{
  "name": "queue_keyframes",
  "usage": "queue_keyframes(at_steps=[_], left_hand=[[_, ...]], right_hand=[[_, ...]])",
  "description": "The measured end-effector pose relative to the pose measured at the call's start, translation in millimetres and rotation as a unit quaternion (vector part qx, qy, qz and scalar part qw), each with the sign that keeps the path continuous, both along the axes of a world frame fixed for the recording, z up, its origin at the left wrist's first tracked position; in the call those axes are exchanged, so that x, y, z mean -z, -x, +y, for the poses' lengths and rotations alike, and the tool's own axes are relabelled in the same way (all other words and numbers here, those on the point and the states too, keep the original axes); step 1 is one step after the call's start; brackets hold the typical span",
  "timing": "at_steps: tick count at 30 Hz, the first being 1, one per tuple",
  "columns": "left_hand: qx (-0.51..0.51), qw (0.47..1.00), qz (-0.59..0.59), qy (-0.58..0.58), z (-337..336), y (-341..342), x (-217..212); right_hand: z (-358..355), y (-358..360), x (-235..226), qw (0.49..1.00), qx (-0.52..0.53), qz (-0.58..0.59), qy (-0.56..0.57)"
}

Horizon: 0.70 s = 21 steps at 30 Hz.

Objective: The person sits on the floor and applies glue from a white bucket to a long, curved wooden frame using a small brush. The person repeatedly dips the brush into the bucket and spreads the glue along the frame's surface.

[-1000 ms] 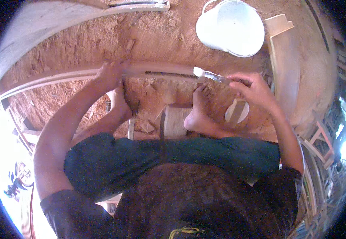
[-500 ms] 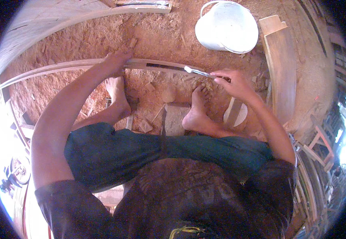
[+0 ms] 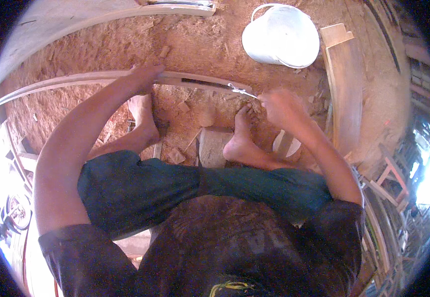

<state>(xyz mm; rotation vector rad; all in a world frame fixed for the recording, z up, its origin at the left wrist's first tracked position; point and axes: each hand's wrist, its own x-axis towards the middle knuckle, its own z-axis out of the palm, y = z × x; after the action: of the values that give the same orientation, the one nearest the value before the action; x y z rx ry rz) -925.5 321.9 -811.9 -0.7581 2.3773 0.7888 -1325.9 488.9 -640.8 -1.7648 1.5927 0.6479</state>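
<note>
Our right hand (image 3: 280, 106) is closed around a chisel (image 3: 242, 91), its blade now set at the end of the slot in the long curved wooden rail (image 3: 91, 79), lower than a second ago. Our left hand (image 3: 145, 76) has stayed clamped over the rail, which lies on the dirt floor (image 3: 205, 44) beyond our feet, so cutting looks under way; a white bucket (image 3: 282, 34) stands near
</note>
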Motion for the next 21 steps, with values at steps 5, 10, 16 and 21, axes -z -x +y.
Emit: queue_keyframes(at_steps=[5,10,16,21], left_hand=[[-0.058,0.997,0.018,-0.037,8.8,3.2,1.5],[-0.071,0.995,0.048,-0.046,13.1,-0.9,10.1],[-0.037,0.995,0.093,0.004,14.7,-5.6,21.0],[-0.018,0.998,0.055,0.032,18.8,5.4,19.1]], right_hand=[[-22.5,-39.7,-14.3,1.0,-0.027,-0.004,-0.011],[-35.6,-60.8,15.8,0.998,-0.041,-0.051,0.025],[-41.3,-81.5,27.7,0.996,-0.038,-0.057,0.053],[-47.1,-93.9,34.2,0.999,-0.046,-0.029,-0.004]])
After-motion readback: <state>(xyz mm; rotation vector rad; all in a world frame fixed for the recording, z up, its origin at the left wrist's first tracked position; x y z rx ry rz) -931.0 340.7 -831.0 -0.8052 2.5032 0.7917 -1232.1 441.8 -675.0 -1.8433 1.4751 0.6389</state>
